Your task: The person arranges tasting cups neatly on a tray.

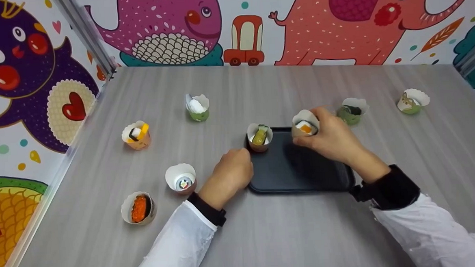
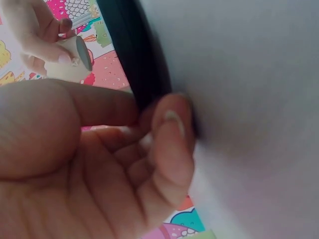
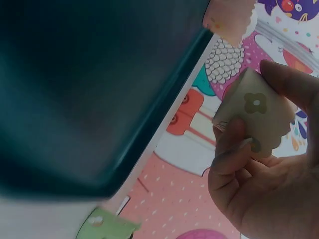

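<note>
My left hand (image 1: 231, 170) pinches the left edge of a black tray (image 1: 296, 173); in the left wrist view its thumb and curled fingers meet at the tray's rim (image 2: 130, 55). My right hand (image 1: 337, 138) grips a paper baking cup (image 3: 261, 112) with a flower print between thumb and fingers. This cup is held up off the tray, over its far right part. Inside it shows a white piece with an orange top (image 1: 305, 127). At the tray's far left corner stands another paper cup (image 1: 258, 147) with a green-yellow piece in it.
Left of the tray stand cups with an orange-topped piece (image 1: 140, 208), a round printed piece (image 1: 183, 182), a yellow-and-black-trimmed piece (image 1: 138, 134) and a white piece (image 1: 197, 107). Two green-based cups, one dark-filled (image 1: 351, 111), the other pale (image 1: 413, 102), stand right. Printed walls border the table.
</note>
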`<action>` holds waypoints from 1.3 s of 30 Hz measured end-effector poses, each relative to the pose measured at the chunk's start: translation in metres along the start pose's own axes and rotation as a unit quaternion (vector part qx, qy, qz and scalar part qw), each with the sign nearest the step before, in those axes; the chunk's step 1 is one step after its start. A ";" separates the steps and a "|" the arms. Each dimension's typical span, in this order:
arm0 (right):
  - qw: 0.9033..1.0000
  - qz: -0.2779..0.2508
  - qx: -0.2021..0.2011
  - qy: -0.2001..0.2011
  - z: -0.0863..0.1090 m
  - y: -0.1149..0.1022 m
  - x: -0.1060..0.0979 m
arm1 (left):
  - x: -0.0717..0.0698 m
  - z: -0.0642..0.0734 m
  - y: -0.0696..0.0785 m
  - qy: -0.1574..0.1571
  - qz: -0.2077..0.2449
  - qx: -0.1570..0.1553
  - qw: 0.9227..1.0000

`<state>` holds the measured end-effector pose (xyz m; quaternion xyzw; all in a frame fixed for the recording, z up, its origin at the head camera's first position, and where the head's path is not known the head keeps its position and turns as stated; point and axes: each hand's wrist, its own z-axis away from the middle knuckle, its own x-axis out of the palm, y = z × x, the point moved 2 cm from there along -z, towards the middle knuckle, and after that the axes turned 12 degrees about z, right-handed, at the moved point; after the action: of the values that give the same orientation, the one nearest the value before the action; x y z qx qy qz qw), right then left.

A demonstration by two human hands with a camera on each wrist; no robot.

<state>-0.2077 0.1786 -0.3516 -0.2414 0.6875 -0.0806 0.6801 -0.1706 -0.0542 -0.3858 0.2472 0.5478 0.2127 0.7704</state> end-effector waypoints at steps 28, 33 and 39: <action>0.995 0.059 0.004 -0.075 -0.016 -0.018 0.027 | 0.001 0.001 0.001 0.002 0.000 0.009 1.000; 0.995 0.056 -0.003 -0.086 -0.016 -0.019 0.029 | 0.001 0.000 0.000 0.002 -0.002 0.011 1.000; 0.994 0.056 -0.010 -0.093 -0.017 -0.018 0.028 | 0.000 -0.001 -0.001 0.002 0.001 0.007 1.000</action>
<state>-0.2188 0.1464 -0.3678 -0.2155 0.6346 -0.0124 0.7421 -0.1711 -0.0545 -0.3865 0.2528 0.5510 0.2099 0.7671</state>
